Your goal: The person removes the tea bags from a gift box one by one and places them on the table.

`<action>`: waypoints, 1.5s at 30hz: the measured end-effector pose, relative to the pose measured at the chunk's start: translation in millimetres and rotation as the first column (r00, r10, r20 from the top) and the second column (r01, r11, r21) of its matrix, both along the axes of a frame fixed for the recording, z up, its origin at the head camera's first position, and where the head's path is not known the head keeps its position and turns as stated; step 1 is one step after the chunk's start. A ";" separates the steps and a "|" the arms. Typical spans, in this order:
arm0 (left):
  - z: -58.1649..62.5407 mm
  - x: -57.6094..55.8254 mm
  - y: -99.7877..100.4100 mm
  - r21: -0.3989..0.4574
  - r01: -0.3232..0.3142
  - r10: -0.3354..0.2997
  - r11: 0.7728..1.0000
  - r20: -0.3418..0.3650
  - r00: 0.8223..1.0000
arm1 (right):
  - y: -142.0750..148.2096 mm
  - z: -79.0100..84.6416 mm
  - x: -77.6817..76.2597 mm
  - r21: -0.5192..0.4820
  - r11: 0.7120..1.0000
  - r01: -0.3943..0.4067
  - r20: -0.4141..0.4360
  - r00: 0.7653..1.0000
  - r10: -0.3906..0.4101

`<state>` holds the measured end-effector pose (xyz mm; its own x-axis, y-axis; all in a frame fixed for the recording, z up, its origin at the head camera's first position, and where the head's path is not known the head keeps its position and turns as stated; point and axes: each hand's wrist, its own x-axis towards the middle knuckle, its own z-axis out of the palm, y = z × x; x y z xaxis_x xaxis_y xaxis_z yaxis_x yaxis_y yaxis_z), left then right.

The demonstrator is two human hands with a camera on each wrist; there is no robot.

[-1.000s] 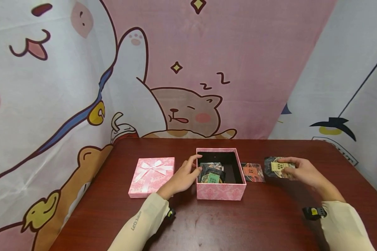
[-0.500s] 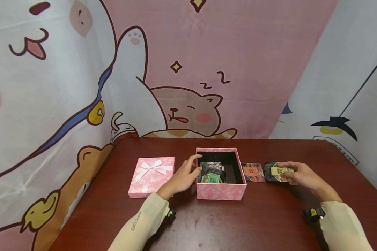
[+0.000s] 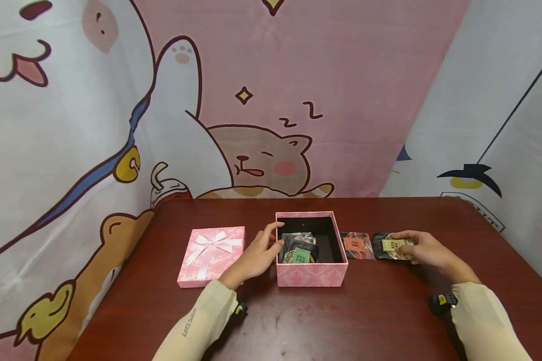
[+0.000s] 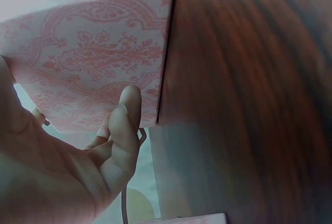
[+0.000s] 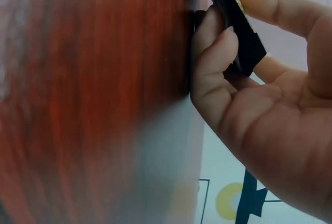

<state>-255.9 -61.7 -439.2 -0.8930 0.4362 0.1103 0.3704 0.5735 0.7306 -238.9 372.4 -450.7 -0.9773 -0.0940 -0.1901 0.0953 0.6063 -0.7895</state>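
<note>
Beside the glossy orange-labelled packet (image 3: 359, 245), the right hand (image 3: 426, 249) pinches the flat black yellow-labelled packet (image 3: 385, 245) — probably best laid level — while the left hand (image 3: 255, 254) grips (usefully steadying) the pink patterned cardboard box (image 3: 311, 276).

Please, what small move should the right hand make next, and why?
Perhaps the right hand should lower and release the yellow-labelled packet: the hand pinches it with the held edge off the table, close beside the orange-labelled packet lying there.
</note>
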 end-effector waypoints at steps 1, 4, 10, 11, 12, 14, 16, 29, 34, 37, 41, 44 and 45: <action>0.3 0.2 -0.2 0.003 0.001 -0.001 1.000 0.000 1.000 | -0.4 0.1 0.3 0.012 1.000 0.001 -0.008 1.000 -0.001; 0.4 0.4 -0.5 0.003 0.003 -0.003 1.000 -0.002 1.000 | -2.1 1.1 1.8 0.055 0.998 -0.005 -0.042 0.999 0.007; -0.4 0.8 -0.4 0.005 0.000 0.000 1.000 -0.001 1.000 | -3.8 5.6 6.4 0.127 0.992 -0.007 -0.080 0.997 0.017; -0.5 0.7 -0.4 0.006 0.001 -0.001 1.000 0.001 1.000 | -3.8 6.7 7.5 0.132 0.991 -0.004 -0.083 0.996 0.015; -0.7 0.6 -0.6 0.006 0.001 -0.001 1.000 0.003 1.000 | -3.8 8.1 8.6 0.139 0.990 -0.007 -0.089 0.996 0.019; -1.1 0.4 -1.1 0.008 0.004 -0.004 1.000 0.003 1.000 | -3.7 11.1 11.0 0.144 0.989 -0.014 -0.094 0.995 0.027; -1.1 0.0 -1.1 0.009 0.006 -0.006 1.000 0.002 1.000 | -4.1 14.5 13.4 0.150 0.989 -0.014 -0.091 0.995 0.028; -0.5 0.5 0.3 0.001 -0.001 0.001 1.000 0.000 1.000 | -29.3 43.3 21.8 0.134 0.991 -0.015 -0.110 0.993 0.030; -1.8 0.7 0.7 0.000 -0.005 0.005 1.000 -0.004 1.000 | -46.8 56.7 23.1 0.114 0.993 -0.036 -0.100 0.994 0.047; -1.8 0.9 1.1 0.007 0.000 0.000 1.000 -0.005 1.000 | -55.6 62.2 24.8 0.117 0.992 -0.041 -0.111 0.992 0.054; -1.6 0.9 1.3 0.010 0.000 0.000 1.000 -0.001 1.000 | -67.5 68.9 25.0 0.116 0.993 -0.028 -0.134 0.990 0.044; -1.6 0.7 1.0 0.010 -0.005 0.005 1.000 -0.003 1.000 | -77.3 75.3 22.9 0.101 0.995 -0.010 -0.159 0.987 0.026; -1.7 0.6 0.9 0.010 -0.006 0.006 1.000 -0.005 1.000 | -80.6 77.8 22.1 0.094 0.996 -0.004 -0.166 0.986 0.020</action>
<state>-255.2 -60.7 -440.9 -0.8951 0.4297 0.1187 0.3705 0.5688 0.7343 -216.9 291.8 -373.0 -0.9949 -0.0957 -0.0328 -0.0410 0.6778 -0.7341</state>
